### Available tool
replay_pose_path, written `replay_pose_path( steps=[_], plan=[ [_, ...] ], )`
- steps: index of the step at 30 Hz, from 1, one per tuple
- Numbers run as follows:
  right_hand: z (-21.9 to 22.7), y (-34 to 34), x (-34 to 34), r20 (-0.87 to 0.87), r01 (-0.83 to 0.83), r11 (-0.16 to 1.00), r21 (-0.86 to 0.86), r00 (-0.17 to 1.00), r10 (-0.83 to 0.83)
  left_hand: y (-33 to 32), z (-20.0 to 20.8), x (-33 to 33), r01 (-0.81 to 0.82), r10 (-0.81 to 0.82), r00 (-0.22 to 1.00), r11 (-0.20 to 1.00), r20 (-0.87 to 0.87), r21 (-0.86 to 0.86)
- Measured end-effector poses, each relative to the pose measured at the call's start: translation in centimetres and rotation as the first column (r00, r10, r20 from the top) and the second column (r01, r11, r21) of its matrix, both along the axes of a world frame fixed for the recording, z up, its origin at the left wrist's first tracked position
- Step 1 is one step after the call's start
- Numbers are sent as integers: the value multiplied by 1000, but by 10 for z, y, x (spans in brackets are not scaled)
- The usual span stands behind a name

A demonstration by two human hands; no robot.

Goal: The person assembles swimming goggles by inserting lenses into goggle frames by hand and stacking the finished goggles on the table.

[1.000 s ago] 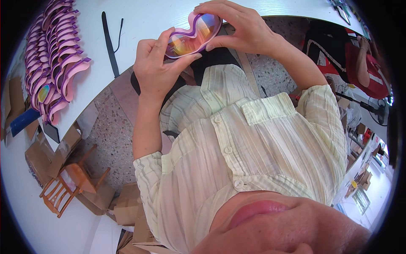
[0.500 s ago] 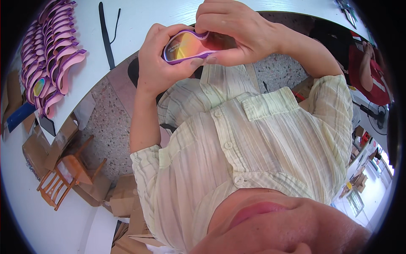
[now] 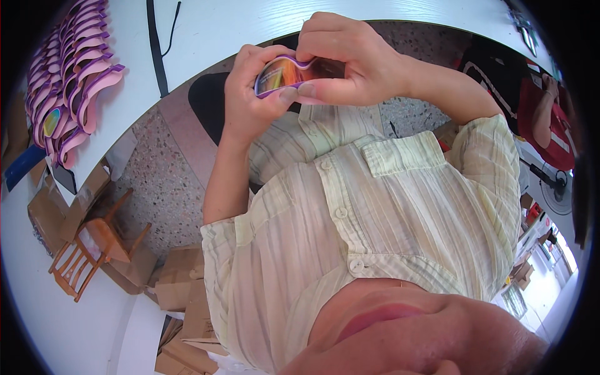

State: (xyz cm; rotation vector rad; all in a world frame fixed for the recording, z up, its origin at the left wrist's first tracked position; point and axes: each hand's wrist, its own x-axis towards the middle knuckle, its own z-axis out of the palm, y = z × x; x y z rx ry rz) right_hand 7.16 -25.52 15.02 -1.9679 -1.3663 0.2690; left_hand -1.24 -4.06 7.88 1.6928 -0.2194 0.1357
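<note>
A pair of goggles (image 3: 291, 72) with a purple and white frame and a shiny orange-yellow mirrored lens is held above my lap, just off the table's near edge. Its left end sits in the grip of my left hand (image 3: 250, 90), fingers along the top rim and thumb at the lower rim. My right hand (image 3: 359, 62) pinches the other end, curled fingers above and thumb below, covering much of that side. The two thumb tips nearly meet at the lower rim.
Stacked pink and purple goggle frames (image 3: 94, 69) stand on the white table (image 3: 231, 25) at left, beside a black strap (image 3: 157, 56). A wooden chair (image 3: 103, 240) and cardboard boxes (image 3: 181, 278) lie to the left. At right are another person in red (image 3: 542, 128) and a fan (image 3: 555, 187).
Both hands and the goggles have shifted slightly right and down, nearer my body. The goggles have tilted, so less of the lens shows. Both hands keep their hold.
</note>
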Motion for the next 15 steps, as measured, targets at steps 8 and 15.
replay_pose_path(
  steps=[8,15],
  plan=[
    [-17,-1,7,238,150,943,295,945,-225,11,12,-5,-134,73,971,955,226,264],
    [-7,-7,4,360,125,963,240,910,-208,13,23,-17,-170,165,985,952,41,253]
  ],
)
